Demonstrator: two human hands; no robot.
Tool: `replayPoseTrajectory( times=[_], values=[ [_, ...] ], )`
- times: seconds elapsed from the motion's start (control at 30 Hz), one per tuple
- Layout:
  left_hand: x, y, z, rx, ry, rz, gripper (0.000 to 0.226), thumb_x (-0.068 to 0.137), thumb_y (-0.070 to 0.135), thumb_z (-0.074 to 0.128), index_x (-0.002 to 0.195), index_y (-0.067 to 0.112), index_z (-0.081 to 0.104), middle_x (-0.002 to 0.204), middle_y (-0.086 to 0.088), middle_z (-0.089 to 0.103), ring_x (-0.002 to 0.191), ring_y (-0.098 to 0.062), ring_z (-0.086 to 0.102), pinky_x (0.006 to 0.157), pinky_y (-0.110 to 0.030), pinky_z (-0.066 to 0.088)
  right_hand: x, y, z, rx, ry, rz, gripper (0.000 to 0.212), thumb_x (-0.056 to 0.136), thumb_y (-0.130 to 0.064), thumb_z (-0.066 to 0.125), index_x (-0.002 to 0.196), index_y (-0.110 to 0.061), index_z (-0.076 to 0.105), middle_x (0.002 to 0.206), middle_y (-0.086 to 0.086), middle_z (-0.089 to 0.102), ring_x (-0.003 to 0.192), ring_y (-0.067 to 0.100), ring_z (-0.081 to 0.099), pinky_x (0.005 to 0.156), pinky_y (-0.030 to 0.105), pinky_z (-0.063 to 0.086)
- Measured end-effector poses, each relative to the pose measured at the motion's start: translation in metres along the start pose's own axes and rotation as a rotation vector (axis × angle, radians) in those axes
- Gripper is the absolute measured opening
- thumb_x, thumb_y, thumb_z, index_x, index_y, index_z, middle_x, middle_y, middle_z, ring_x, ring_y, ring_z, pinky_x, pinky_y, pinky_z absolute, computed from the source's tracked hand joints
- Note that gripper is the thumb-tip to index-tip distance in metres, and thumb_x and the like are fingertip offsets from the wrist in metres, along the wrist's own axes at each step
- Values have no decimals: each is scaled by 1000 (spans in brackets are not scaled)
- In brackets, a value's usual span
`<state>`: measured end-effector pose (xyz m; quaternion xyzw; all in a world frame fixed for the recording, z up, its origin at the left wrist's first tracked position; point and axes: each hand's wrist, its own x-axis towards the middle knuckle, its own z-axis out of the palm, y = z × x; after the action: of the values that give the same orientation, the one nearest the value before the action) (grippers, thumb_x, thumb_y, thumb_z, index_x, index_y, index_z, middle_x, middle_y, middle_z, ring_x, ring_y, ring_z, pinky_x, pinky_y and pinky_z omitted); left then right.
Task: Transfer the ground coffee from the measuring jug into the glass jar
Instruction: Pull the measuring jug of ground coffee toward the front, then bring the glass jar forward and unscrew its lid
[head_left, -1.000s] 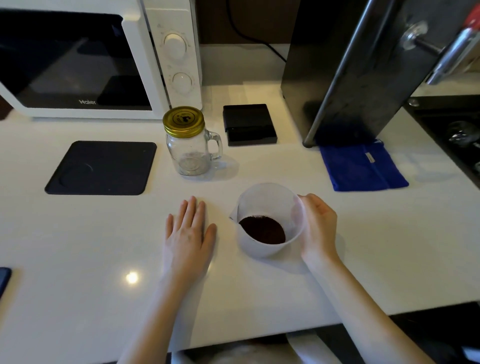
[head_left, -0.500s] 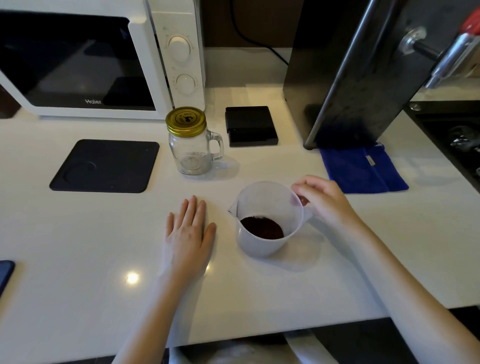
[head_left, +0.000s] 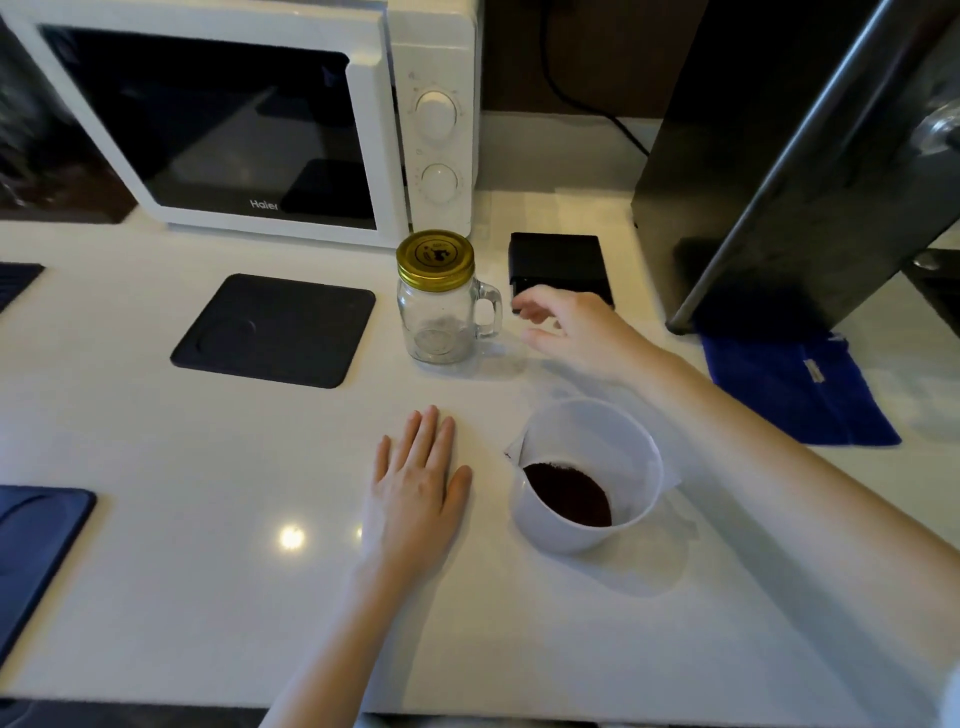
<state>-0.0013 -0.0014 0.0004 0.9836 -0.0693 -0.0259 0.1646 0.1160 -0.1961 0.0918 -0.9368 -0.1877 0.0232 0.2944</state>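
A translucent white measuring jug (head_left: 631, 447) stands on the white counter with dark ground coffee (head_left: 569, 493) in its bottom. Behind it, a clear glass jar (head_left: 441, 322) with a side handle stands upright, its gold lid (head_left: 435, 258) screwed on. My right hand (head_left: 576, 327) hovers just right of the jar's handle, fingers apart, holding nothing and a small gap away from the glass. My left hand (head_left: 415, 488) lies flat, palm down, on the counter to the left of the jug.
A white microwave (head_left: 249, 124) stands behind the jar. A black square mat (head_left: 275, 330) lies left of it, a small black box (head_left: 561, 265) right behind my right hand. A tall dark appliance (head_left: 779, 156) and a blue cloth (head_left: 800, 389) fill the right side.
My right hand has let go of the jug and moved up and left to beside the jar's handle. The left hand and jug have stayed put.
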Motion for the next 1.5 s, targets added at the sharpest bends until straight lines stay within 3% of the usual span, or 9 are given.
replayPoseTrajectory(
  times=[0.43,0.57,0.67,0.8,0.97,1.07,1.2,1.33,1.5],
  values=[
    [4,0,0,-17,8,-16,65,87,50,7,147,25,7,150,10,-8,135,-7,-17,108,-29,-15,44,-4,17,68,2,-20,21,92,-18,55,111,-10,57,98,14,65,86,26,61,80,42,52],
    [9,2,-13,-119,91,-23,60,85,46,18,136,25,41,150,7,32,140,-13,25,110,-29,15,43,-3,17,103,-3,-27,20,91,-18,56,110,-10,57,98,11,64,89,25,61,82,41,52],
    [37,-5,-26,-384,136,-146,31,88,30,45,106,16,66,110,-2,64,103,-20,56,88,-31,38,43,-3,17,120,-4,-26,20,91,-18,57,109,-9,57,96,8,61,90,25,60,82,38,51],
    [81,-16,-50,-941,147,-403,7,84,10,59,90,6,58,73,-6,60,52,-6,61,63,-30,53,42,0,17,155,10,-11,19,90,-16,58,108,-9,58,93,4,59,90,23,60,80,33,49],
    [115,-33,-55,-796,35,-329,79,66,27,79,133,16,38,120,-1,53,105,-17,55,90,-33,48,42,2,16,212,15,-1,21,89,-16,60,109,-10,58,96,4,61,92,22,62,85,34,51],
    [125,-35,-52,-820,-32,-125,84,66,21,79,137,21,34,132,0,50,120,-16,47,95,-29,45,42,3,16,234,17,18,21,88,-17,61,108,-11,58,97,5,63,92,21,62,86,37,52],
    [133,-34,-52,-800,-25,-58,74,67,14,79,132,16,43,122,2,55,117,-19,51,86,-13,43,41,2,15,231,20,29,19,88,-19,61,105,-10,59,94,2,62,90,18,61,85,34,52],
    [131,-36,-56,-731,50,-47,71,61,22,83,124,17,51,119,-1,62,108,-15,57,95,-26,45,39,-3,14,216,9,43,19,88,-19,62,105,-9,60,94,3,62,90,18,60,83,30,50],
    [105,-31,-68,-701,121,-15,61,58,23,83,113,17,58,101,8,61,87,-4,59,70,-3,43,29,-19,1,196,-64,37,16,85,-20,65,98,-12,62,97,4,65,92,17,60,79,27,47]
  ],
)
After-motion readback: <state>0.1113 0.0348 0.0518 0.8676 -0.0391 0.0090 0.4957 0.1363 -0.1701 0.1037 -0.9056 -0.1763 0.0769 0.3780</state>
